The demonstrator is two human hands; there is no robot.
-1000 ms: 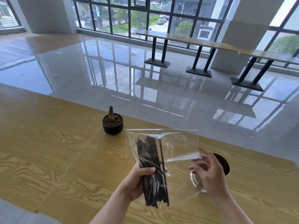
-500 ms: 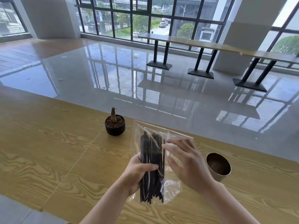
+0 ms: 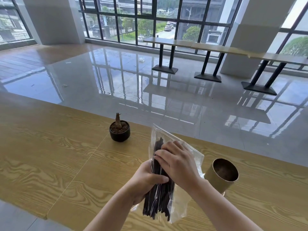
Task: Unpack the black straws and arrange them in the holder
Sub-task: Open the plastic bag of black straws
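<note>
A bundle of black straws (image 3: pixel 158 204) sits inside a clear plastic bag (image 3: pixel 185 164) held upright above the wooden table (image 3: pixel 50 164). My left hand (image 3: pixel 146 180) grips the bag and bundle around the middle, thumb across the front. My right hand (image 3: pixel 178 160) lies over the upper part of the bag, its fingers curled on the plastic and the straw tops. The holder (image 3: pixel 221 175), a tan cylindrical cup with a dark inside, stands on the table just right of my right wrist and looks empty.
A small black pot (image 3: pixel 120 132) with a brown stump stands on the table left of the bag, near the far edge. Beyond the table lie a glossy tiled floor and long tables (image 3: pixel 200 45) by the windows.
My right hand came in from the bag's right edge and closed over its upper part, crumpling the plastic. The bag and straws tilted slightly, and the view drew nearer.
</note>
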